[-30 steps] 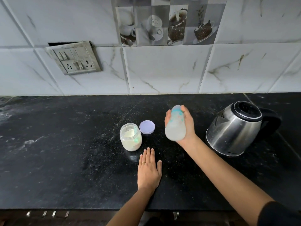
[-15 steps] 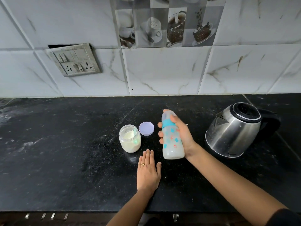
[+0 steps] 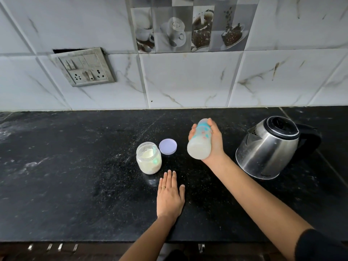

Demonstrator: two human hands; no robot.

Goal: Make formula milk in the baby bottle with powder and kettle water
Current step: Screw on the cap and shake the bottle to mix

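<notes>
My right hand [image 3: 214,146] grips the baby bottle [image 3: 199,143] above the black counter, tilted with its capped top pointing away and its base toward me. The bottle holds white milk and has blue and red marks. My left hand [image 3: 170,196] lies flat on the counter, fingers apart, holding nothing. Just beyond it stands the open glass jar of formula powder [image 3: 148,158] with a green scoop inside. The jar's lilac lid [image 3: 168,146] lies beside it. The steel kettle [image 3: 269,147] stands to the right of the bottle.
The black stone counter [image 3: 75,176] runs the full width, dusted with pale specks. A tiled wall rises behind it, with a switch and socket plate [image 3: 83,66] at upper left. The counter's front edge is near the bottom of the view.
The bottle has swung from tipped base-toward-me, to upright, and back to tipped again, in my right hand. My left hand has stayed flat on the counter.
</notes>
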